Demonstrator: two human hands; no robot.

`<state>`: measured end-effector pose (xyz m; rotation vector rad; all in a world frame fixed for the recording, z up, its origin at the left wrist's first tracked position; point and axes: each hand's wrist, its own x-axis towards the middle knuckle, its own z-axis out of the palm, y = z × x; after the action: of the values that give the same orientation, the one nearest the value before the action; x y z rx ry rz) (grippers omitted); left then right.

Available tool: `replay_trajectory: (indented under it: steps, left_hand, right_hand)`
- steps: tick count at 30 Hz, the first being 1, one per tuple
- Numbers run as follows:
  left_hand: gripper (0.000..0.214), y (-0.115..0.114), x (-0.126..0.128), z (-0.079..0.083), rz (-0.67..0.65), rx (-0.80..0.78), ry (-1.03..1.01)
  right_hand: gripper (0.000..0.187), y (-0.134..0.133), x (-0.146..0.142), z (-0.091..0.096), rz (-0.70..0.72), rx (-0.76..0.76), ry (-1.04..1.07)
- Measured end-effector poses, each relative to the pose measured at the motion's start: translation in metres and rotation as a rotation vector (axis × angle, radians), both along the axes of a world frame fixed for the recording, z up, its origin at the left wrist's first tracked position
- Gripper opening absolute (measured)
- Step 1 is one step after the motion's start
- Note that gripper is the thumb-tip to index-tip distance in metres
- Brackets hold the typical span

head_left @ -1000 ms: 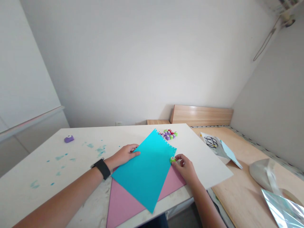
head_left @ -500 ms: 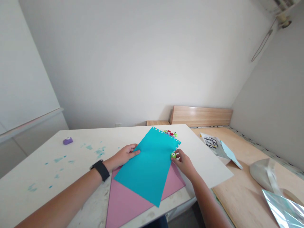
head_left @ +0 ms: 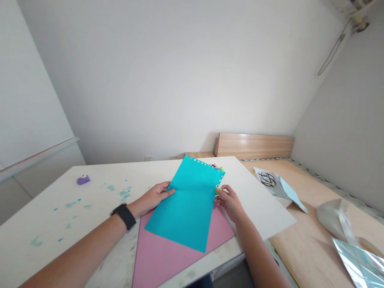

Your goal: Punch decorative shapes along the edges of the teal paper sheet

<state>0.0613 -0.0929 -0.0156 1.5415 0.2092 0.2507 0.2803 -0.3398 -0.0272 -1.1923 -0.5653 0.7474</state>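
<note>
Well, the right hand [head_left: 231, 204] has its fingers closed around a green craft punch [head_left: 218, 189], which sits at the right edge of a teal paper sheet [head_left: 186, 204] near its far corner, while the left hand [head_left: 156, 197] lies curled over the sheet's left edge, and I cannot tell whether it grips. The sheet rests partly on a pink card [head_left: 177, 260] on a white table [head_left: 258, 200]. Compared with a moment ago, the sheet has swung so its hole-punched far edge runs flatter, hiding more of a cluster of small craft punches [head_left: 217, 165], and the fingers now cover more of the green punch.
</note>
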Motion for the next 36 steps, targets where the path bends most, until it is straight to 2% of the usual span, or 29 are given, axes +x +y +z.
replay_trajectory:
  steps: [7,12,17,20,27,31,36]
  left_hand:
    - [0.048,-0.002,-0.002,0.006,-0.016,-0.025,-0.007]
    - [0.051,-0.011,-0.003,0.014,-0.129,-0.116,0.005]
    - [0.051,-0.018,-0.005,0.023,-0.193,-0.112,0.067]
    - [0.055,-0.022,-0.006,0.025,-0.153,-0.112,0.079]
    - [0.058,-0.030,-0.004,0.018,0.051,-0.100,0.119]
    - [0.052,-0.031,-0.013,0.020,0.097,-0.083,0.087]
    - [0.050,-0.025,-0.047,0.030,0.131,-0.147,0.041]
  right_hand:
    - [0.037,-0.005,0.002,0.002,0.008,0.062,0.007]
    - [0.036,-0.003,0.003,-0.004,-0.025,0.071,0.031]
    - [0.039,-0.002,0.003,-0.005,-0.003,0.083,0.070]
    - [0.039,-0.001,0.001,-0.004,0.037,0.091,0.101]
    - [0.035,0.008,-0.001,-0.002,0.051,0.042,0.149]
    - [0.037,0.024,0.007,0.012,0.098,-0.020,0.100]
    - [0.041,0.064,0.005,0.038,0.252,-0.065,0.078]
